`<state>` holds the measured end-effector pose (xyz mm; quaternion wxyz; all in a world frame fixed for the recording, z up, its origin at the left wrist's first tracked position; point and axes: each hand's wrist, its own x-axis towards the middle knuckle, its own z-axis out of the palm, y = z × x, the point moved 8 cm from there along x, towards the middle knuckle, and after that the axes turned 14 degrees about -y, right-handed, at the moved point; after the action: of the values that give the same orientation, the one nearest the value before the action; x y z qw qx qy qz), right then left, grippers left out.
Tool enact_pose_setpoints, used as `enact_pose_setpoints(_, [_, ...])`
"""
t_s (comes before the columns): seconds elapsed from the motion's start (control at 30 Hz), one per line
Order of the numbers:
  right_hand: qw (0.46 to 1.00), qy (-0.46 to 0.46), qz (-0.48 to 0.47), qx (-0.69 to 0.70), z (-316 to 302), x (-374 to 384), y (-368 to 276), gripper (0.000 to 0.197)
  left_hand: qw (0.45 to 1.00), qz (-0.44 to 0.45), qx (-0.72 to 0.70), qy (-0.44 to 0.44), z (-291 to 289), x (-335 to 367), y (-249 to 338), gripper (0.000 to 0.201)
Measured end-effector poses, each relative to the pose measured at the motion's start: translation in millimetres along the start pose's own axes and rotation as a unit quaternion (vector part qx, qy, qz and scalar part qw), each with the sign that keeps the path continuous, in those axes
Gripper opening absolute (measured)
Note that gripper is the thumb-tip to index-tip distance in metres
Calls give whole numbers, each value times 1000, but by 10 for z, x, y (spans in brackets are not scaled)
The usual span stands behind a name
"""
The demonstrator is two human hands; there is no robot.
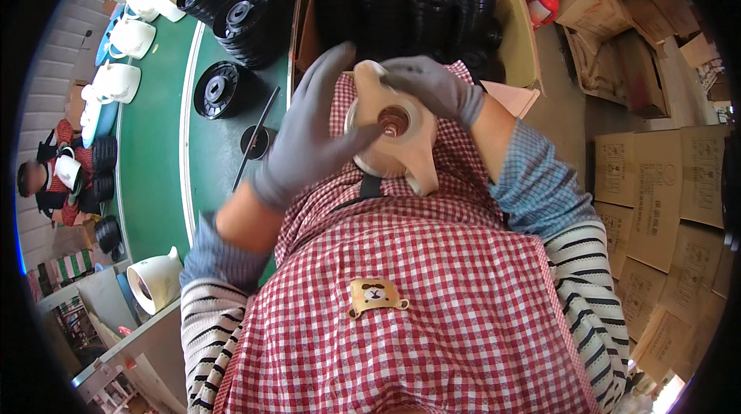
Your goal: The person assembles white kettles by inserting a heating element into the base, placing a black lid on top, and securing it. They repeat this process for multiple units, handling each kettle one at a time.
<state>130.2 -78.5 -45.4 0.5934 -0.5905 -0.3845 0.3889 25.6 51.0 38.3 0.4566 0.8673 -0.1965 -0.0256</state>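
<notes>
In front of my apron is a beige plastic kettle body (pixel 417 147) with a round opening in its middle, seen from above. One pointed end faces away from me and a narrow end reaches toward my lower right. My left hand (pixel 312 128), in a grey glove, is beside it with fingers stretched out and the thumb over its near-left rim. The gloved right hand (pixel 438 86) curls its fingers over the far end; its fingertips are partly hidden. What supports the body from below is not visible.
A carton (pixel 513 20) of stacked black round bases stands ahead. On the green table (pixel 154 182) at left are more black bases (pixel 222 89), a dark rod (pixel 257 136) and white kettles (pixel 116 82). Another person (pixel 58 171) sits far left. Cardboard boxes (pixel 656 198) line the right.
</notes>
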Motion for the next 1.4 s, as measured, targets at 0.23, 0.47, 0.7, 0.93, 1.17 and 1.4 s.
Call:
enact_pose_setpoints(0.23, [931, 133, 199, -276, -65, -484, -64, 57, 954, -109, 203, -191, 203, 607, -75, 76])
enact_pose_setpoints(0.47, [830, 71, 369, -412, 153, -390, -412, 59, 880, -69, 387, -268, 546, 909, -63, 49])
enact_pose_setpoints(0.7, [832, 93, 355, -417, 222, -432, -231, 53, 830, -103, 461, -296, 707, 873, -25, 44])
enact_pose_setpoints(0.93, [825, 94, 344, -439, 64, -310, -50, 51, 860, -98, 433, -253, 717, 906, -230, 38])
enact_pose_setpoints(1.17, [990, 90, 111, -8, -34, -779, 96, 49, 914, -41, 291, -279, 439, 807, -139, 51])
enact_pose_setpoints(1.4, [930, 159, 252, -215, 184, -734, -85, 63, 859, -19, 416, -297, 716, 922, 60, 48])
